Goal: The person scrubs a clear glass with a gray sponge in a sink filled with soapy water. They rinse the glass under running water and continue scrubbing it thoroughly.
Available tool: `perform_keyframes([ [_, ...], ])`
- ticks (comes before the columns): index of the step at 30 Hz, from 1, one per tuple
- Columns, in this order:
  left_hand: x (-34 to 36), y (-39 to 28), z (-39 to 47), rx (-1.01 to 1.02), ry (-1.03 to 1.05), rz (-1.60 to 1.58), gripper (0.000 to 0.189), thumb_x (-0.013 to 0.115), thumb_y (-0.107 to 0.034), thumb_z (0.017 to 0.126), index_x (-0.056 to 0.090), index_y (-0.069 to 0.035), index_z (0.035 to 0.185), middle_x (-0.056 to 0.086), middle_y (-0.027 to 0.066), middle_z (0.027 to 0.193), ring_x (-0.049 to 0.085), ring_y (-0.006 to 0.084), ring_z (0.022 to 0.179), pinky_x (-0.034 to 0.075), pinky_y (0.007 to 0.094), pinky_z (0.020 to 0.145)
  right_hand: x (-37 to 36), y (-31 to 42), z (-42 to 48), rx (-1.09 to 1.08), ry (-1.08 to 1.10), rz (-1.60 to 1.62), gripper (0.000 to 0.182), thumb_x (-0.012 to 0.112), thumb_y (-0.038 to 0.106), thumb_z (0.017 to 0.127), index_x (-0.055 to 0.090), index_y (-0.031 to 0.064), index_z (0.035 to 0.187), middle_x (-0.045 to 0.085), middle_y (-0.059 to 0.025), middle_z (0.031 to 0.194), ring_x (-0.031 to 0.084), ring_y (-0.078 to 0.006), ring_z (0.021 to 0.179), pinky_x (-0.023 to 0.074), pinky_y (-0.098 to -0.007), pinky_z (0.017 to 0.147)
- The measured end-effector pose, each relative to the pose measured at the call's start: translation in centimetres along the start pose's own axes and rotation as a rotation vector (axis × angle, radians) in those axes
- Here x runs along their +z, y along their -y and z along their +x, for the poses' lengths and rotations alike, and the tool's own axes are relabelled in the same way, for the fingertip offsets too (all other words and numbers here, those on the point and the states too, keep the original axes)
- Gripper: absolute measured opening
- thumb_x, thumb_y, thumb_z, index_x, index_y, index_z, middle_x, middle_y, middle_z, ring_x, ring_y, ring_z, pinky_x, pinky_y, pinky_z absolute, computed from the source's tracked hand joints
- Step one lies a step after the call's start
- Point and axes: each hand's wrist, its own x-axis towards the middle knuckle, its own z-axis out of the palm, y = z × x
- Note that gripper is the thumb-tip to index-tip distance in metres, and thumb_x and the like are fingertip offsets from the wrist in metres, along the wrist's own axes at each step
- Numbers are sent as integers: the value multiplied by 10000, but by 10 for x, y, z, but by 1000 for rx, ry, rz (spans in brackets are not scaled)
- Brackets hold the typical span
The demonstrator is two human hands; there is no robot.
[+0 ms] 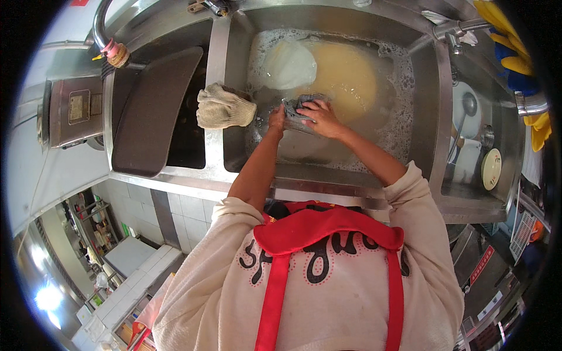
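Note:
Both of my hands are in the middle sink basin [423, 109], which holds cloudy, sudsy water. My left hand [277, 118] grips the left end of a greyish item [300, 126], partly under the water; its exact kind cannot be made out. Over the same item, my right hand [324, 118] presses a dark grey cloth or scrubber [314, 98] with bent fingers. Just beyond them lie a whitish, rounded dish [290, 65] and a large round yellow item [347, 74], both at least partly under water.
A cream knitted glove [224, 107] lies on the divider at left. A large brown tray [153, 109] leans in the left basin. The right basin holds a ladle [469, 105], a yellowish bowl [491, 169] and white dishes. Yellow and blue rubber gloves [511, 48] hang at far right. A tap [105, 39] arches at upper left.

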Motion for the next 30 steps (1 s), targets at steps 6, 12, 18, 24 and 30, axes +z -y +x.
perform_keyframes([
  [6,10,10,7,309,-92,136,413,537,-406,652,512,-72,893,535,124,907,524,220,794,395,293,692,12,-3,12,192,-27,11,427,490,282,729,377,160,1122,402,-100,1103,396,-277,981,237,-422,858],
  [12,23,9,2,627,-159,388,357,604,-339,618,529,-94,865,547,120,841,517,233,790,398,314,687,-4,-4,8,568,180,169,342,478,240,728,426,43,1003,444,-183,997,432,-295,928,358,-361,749],
  [18,15,-9,-18,655,-127,439,394,609,-350,592,525,-91,877,521,195,862,503,304,828,395,359,712,31,2,1,172,-284,176,307,540,123,660,442,-19,914,516,-198,831,497,-331,801,390,-406,680],
  [24,20,-5,-19,669,-185,456,393,605,-362,587,530,-85,856,531,193,847,509,296,822,399,348,707,25,-26,-12,358,41,253,289,578,116,597,476,3,843,503,-163,688,493,-314,648,391,-366,622],
  [30,20,-11,-22,595,-173,420,392,597,-371,583,532,-81,840,550,175,838,525,283,812,404,331,706,-1,-25,-7,483,-71,427,247,536,68,606,474,20,840,531,-171,755,512,-316,659,406,-367,596],
])
